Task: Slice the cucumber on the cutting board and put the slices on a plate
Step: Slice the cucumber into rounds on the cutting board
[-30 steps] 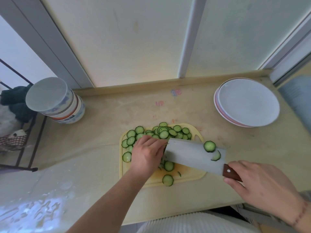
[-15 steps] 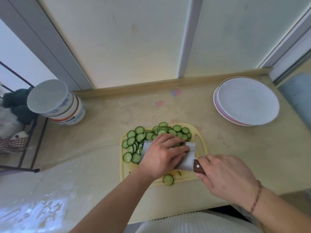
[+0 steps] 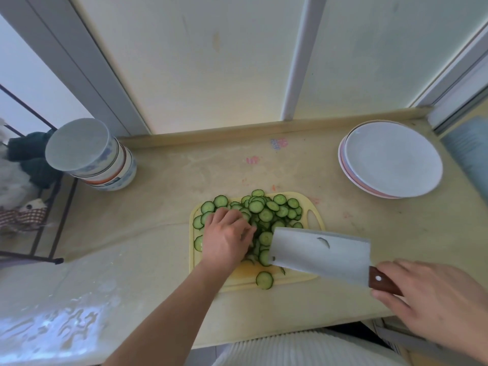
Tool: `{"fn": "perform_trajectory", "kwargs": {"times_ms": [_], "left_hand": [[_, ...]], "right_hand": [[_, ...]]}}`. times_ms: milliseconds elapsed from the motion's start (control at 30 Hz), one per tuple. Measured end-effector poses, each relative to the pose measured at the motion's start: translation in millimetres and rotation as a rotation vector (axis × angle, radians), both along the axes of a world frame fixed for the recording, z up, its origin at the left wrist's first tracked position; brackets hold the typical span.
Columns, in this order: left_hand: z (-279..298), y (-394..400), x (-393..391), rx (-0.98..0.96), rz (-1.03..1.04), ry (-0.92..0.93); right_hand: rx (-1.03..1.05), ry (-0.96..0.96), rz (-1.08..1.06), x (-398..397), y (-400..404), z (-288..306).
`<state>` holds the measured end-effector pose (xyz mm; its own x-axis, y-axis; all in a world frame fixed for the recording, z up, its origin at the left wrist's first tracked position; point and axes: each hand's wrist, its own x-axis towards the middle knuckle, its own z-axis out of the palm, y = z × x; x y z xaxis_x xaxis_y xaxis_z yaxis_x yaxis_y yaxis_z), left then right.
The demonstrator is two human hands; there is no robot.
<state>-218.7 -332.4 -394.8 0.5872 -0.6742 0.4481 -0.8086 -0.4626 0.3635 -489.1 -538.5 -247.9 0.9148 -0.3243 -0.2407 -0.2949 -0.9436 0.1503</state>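
Green cucumber slices (image 3: pixel 266 213) crowd cutting board (image 3: pixel 314 277), left hand (image 3: pixel 225 240) pressing on them, right hand (image 3: pixel 433 299) gripping cleaver (image 3: pixel 319 252), plates (image 3: pixel 390 159) far right, bowls (image 3: pixel 92 154) left.

no readable text, labels or numbers anywhere

Open counter between board and plates; cleaver blade is in the way.
We see bare counter (image 3: pixel 351 225) running from the cutting board (image 3: pixel 314 220) to the stacked plates (image 3: pixel 390 159) at far right. The cleaver (image 3: pixel 319 250), held flat over the board's right half by our right hand (image 3: pixel 433 305), blocks that side. Our left hand (image 3: pixel 227 239) covers the slices (image 3: pixel 266 210) on the left. Stacked bowls (image 3: pixel 89 154) stand well apart at far left.
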Motion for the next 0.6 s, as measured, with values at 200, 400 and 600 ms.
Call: {"fn": "perform_trajectory", "kwargs": {"times_ms": [200, 400, 600], "left_hand": [[8.6, 13.3, -23.1, 0.077, 0.029, -0.046], [-10.5, 39.9, -66.5, 0.222, -0.341, -0.089], [-29.8, 43.3, -73.3, 0.14, -0.351, 0.062]], "right_hand": [[0.027, -0.051, -0.154, -13.2, -10.1, -2.9], [0.08, -0.064, -0.245, -11.1, -5.4, -4.2], [0.109, -0.005, -0.285, -4.1, -0.6, -3.4]]}}
